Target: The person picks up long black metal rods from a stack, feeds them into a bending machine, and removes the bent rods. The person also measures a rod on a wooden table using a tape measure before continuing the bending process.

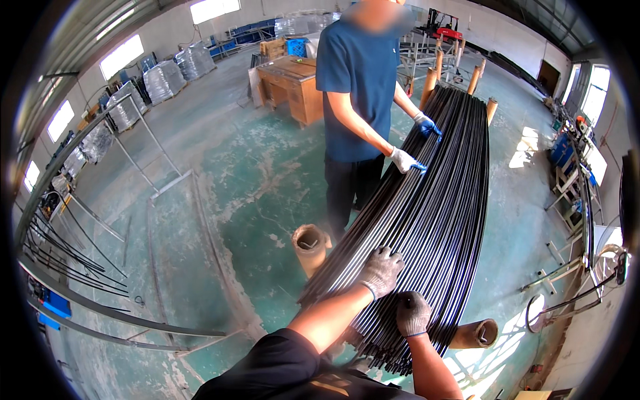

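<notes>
A long bundle of thin black rods [433,200] lies across tan cardboard tubes, running away from me. My left hand [381,270], in a grey glove, grips rods at the near left edge of the bundle. Just to the right, my right hand [413,313], in a dark grey glove, is closed on rods close to their near ends. A person in a blue shirt [357,80] stands at the bundle's far left. That person's gloved hands [405,161] [427,126] rest on the rods' left edge.
Cardboard tubes [311,247] [475,333] support the bundle's near end. A wooden desk [292,83] stands behind the person. Metal racks with bent rods [73,260] stand at the left, wrapped bundles [163,80] along the far wall, and machinery [580,200] at the right. The floor is green concrete.
</notes>
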Demonstrator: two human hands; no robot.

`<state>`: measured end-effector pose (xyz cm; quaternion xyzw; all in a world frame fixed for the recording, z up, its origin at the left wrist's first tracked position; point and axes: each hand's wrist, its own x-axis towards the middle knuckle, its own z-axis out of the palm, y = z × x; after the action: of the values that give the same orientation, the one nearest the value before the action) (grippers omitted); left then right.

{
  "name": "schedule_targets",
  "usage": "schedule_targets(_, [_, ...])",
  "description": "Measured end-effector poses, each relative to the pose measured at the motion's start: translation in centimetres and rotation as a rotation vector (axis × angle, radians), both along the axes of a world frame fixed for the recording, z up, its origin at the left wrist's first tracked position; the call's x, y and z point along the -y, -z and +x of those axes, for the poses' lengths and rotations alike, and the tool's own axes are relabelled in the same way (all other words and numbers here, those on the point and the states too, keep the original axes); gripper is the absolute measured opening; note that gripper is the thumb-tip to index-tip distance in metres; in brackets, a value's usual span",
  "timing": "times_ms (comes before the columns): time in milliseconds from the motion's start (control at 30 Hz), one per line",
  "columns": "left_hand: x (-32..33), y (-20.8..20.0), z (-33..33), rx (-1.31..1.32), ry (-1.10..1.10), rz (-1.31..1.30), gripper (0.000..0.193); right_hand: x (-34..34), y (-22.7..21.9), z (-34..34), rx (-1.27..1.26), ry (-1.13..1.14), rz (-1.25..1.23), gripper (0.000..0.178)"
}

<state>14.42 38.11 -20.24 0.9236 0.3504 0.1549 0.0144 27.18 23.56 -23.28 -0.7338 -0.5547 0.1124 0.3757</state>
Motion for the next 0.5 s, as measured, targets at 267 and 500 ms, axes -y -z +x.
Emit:
schedule_targets(267, [-0.7,0.3,0.6,0.085,-0.008,0.021,0.016,-0.3,0.0,0.3,-0.088,-0.044,0.027,0.02])
schedule_targets(500, [-0.5,0.2,0.5,-0.098,0.003,0.009,0.022,-13.4,-28.5,2.6,-0.238,-0.041,0.408,0.081])
